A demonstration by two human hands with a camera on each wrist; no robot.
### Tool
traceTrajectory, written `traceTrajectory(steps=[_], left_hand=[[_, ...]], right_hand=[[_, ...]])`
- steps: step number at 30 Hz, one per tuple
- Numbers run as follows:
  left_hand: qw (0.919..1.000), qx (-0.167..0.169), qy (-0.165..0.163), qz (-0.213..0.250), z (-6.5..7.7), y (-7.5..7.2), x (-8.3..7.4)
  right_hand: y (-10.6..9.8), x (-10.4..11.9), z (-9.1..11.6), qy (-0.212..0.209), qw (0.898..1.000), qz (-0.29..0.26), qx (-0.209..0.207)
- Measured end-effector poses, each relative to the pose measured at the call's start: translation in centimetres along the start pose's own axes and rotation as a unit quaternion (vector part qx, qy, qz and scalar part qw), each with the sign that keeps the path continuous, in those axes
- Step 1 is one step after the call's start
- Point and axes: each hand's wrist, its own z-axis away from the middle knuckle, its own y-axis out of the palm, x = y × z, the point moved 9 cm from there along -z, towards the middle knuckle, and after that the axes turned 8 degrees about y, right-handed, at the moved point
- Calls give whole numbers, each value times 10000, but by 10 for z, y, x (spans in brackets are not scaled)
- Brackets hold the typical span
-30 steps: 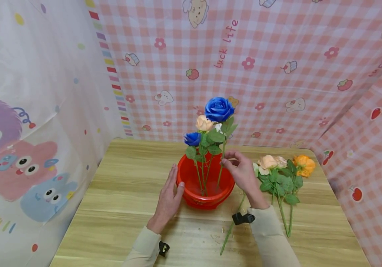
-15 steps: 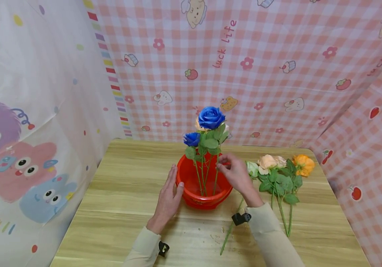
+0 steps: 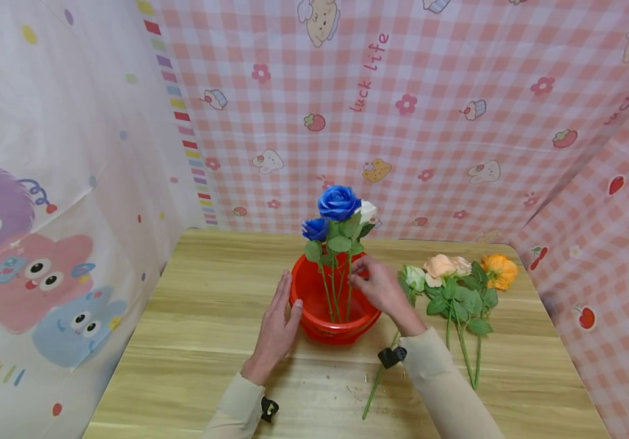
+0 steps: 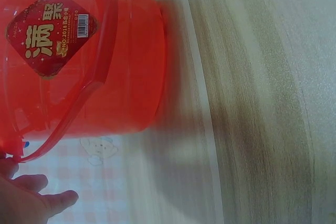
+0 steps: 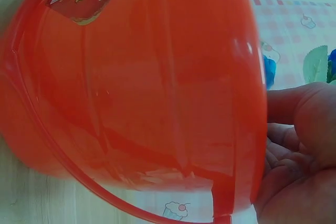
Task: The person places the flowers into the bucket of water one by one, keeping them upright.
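A red plastic bucket (image 3: 329, 335) stands mid-table with upright roses in it. My left hand (image 3: 276, 323) lies along its left side, fingers straight at the rim; in the left wrist view those fingers (image 4: 62, 201) are just by the rim. With thumb and fingers, my right hand (image 3: 384, 289) pinches the stem of a large blue rose (image 3: 338, 203) over the bucket's right part. Beside that bloom are a smaller blue rose (image 3: 315, 229) and a white rose (image 3: 366, 211). The bucket wall (image 5: 157, 87) hides some right fingertips in the right wrist view.
Right of the bucket lie peach roses (image 3: 440, 270), an orange rose (image 3: 501, 271) and a pale green rose (image 3: 415, 277), whose stem runs under the right forearm. Water drops (image 3: 354, 389) spot the wooden table (image 3: 204, 317). A checked cloth (image 3: 429, 140) hangs behind.
My right hand has moved left and slightly down with the large blue rose, whose bloom now covers the peach rose in the bucket. The white rose shows more. My left hand stays put.
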Motion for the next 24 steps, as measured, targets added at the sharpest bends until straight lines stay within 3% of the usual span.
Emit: traceTrajectory(steps=[24], left_hand=[[10000, -21, 14, 0, 0, 0, -2]], right_hand=[[16, 5, -15, 60, 9975, 620, 339]])
